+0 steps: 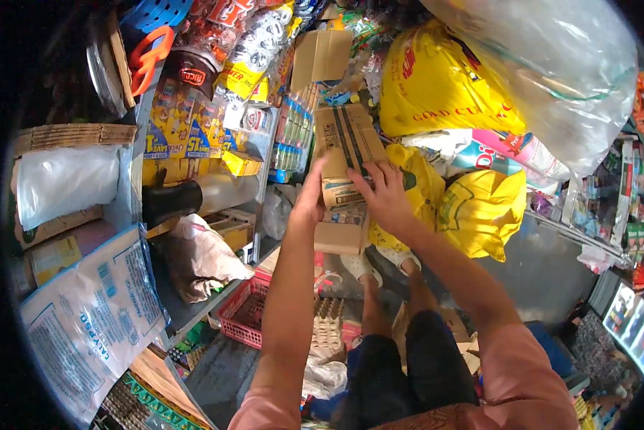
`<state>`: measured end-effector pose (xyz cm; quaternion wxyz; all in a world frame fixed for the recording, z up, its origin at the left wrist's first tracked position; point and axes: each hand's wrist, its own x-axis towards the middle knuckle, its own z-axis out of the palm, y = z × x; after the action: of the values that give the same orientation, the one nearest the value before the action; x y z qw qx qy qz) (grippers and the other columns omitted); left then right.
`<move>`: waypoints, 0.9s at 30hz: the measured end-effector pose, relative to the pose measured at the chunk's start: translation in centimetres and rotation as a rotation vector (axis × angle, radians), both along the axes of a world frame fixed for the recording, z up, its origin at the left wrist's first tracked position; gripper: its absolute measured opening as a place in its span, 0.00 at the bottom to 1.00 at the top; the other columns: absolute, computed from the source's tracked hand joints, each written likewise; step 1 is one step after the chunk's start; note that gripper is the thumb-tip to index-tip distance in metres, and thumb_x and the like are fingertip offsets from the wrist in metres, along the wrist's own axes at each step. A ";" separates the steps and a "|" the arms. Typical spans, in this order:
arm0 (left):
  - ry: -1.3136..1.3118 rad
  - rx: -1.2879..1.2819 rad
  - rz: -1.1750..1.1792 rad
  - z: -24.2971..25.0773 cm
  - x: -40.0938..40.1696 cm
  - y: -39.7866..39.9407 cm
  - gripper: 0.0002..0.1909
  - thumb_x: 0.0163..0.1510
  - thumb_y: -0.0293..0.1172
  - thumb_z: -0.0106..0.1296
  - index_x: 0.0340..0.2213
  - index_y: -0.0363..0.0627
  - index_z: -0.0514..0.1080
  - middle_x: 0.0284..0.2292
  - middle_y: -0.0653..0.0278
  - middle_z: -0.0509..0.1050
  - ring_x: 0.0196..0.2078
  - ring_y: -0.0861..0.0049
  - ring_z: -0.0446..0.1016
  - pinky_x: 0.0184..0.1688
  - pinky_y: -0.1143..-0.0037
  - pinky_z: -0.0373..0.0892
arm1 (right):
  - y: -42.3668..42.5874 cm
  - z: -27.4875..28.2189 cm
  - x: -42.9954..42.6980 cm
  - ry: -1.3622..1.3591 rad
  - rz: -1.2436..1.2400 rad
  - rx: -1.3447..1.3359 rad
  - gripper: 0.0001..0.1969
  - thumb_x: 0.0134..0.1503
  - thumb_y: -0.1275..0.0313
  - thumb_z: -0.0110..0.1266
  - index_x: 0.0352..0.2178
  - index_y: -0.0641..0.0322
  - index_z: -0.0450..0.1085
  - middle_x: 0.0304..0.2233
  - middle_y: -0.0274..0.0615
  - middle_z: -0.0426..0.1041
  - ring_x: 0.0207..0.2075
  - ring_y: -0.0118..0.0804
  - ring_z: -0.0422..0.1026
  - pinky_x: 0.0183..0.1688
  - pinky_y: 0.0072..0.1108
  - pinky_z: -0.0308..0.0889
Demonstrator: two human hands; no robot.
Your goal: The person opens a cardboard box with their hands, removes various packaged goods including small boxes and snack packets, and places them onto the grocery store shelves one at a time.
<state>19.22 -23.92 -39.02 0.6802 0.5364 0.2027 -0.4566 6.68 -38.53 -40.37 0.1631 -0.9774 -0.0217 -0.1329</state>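
Note:
Before me is a taped brown cardboard box with dark stripes along it. My left hand lies against its left side, near the lower corner. The fingers of my right hand are spread over its right edge and top. Whether either hand bears the box's weight cannot be told. Below it, an open cardboard carton holds small packets that are partly hidden. Yellow plastic bags touch or lie close to the right side of the boxes.
Metal shelves with packets and a crumpled bag stand at the left. A full yellow bag and a large clear plastic bag bulge at upper right. Below are a red plastic basket and egg trays near my feet.

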 end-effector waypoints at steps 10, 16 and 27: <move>-0.171 -0.092 0.115 4.6 8.5 -3.8 0.39 0.55 0.65 0.45 0.56 0.46 0.61 0.53 0.56 0.66 0.45 0.58 0.73 0.43 0.63 0.78 | -5.1 7.0 16.2 0.197 -0.154 0.143 0.47 0.42 0.75 0.63 0.64 0.55 0.51 0.59 0.55 0.58 0.60 0.59 0.57 0.56 0.45 0.63; -0.499 0.151 0.052 3.5 9.7 -5.4 0.28 0.62 0.54 0.47 0.55 0.49 0.62 0.51 0.63 0.66 0.46 0.66 0.72 0.46 0.68 0.75 | -7.0 9.1 21.8 0.405 -0.156 0.165 0.54 0.39 0.63 0.70 0.65 0.59 0.48 0.61 0.57 0.56 0.63 0.62 0.55 0.61 0.46 0.60; -0.239 0.207 0.212 -5.6 -0.7 -1.1 0.34 0.62 0.60 0.43 0.59 0.48 0.60 0.52 0.63 0.68 0.49 0.71 0.70 0.46 0.71 0.68 | 2.7 2.8 0.5 -0.117 -0.433 0.660 0.36 0.51 0.72 0.59 0.61 0.61 0.55 0.59 0.64 0.53 0.58 0.66 0.57 0.58 0.43 0.59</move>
<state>18.47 -25.02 -44.58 0.6849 0.6297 0.2219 -0.2918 7.19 -35.82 -37.56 0.4353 -0.8450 0.2195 -0.2197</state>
